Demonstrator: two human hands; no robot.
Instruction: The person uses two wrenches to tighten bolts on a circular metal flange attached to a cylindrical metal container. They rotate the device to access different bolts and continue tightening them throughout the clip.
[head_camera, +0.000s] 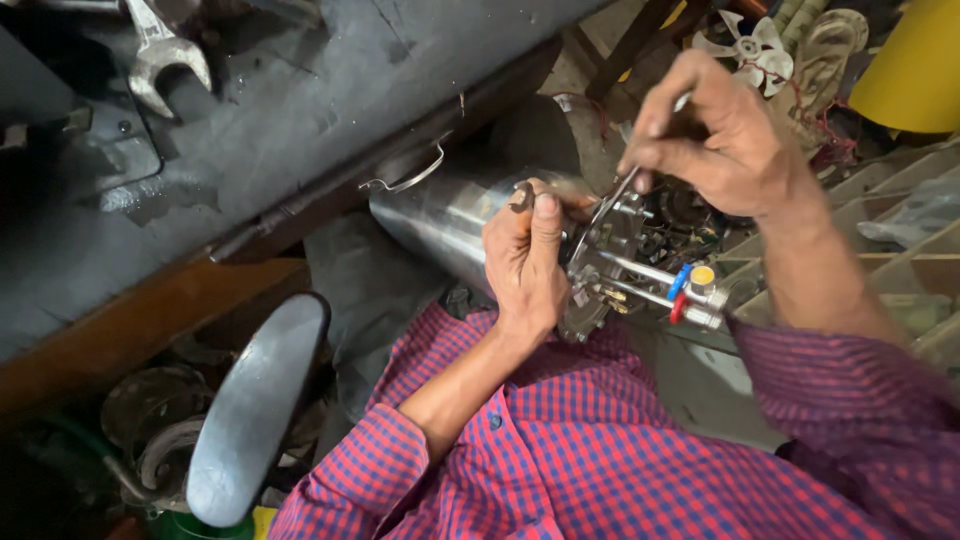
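i see the steel cylinder (440, 215) at mid-frame, its long axis running from upper left down to the fitting end (610, 265) at centre right. my left hand (525, 255) is clamped round that end, nearer it, while my right hand (715, 125), upper right, pinches a thin tool (615, 195) angled down-left onto the fitting.

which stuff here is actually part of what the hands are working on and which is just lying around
In hand:
left hand steadying the steel cylinder
right hand holding a thin tool to the metal fitting at the cylinder's end

Lying about:
spanner on the dark bench
small white fan
yellow container
wooden crate
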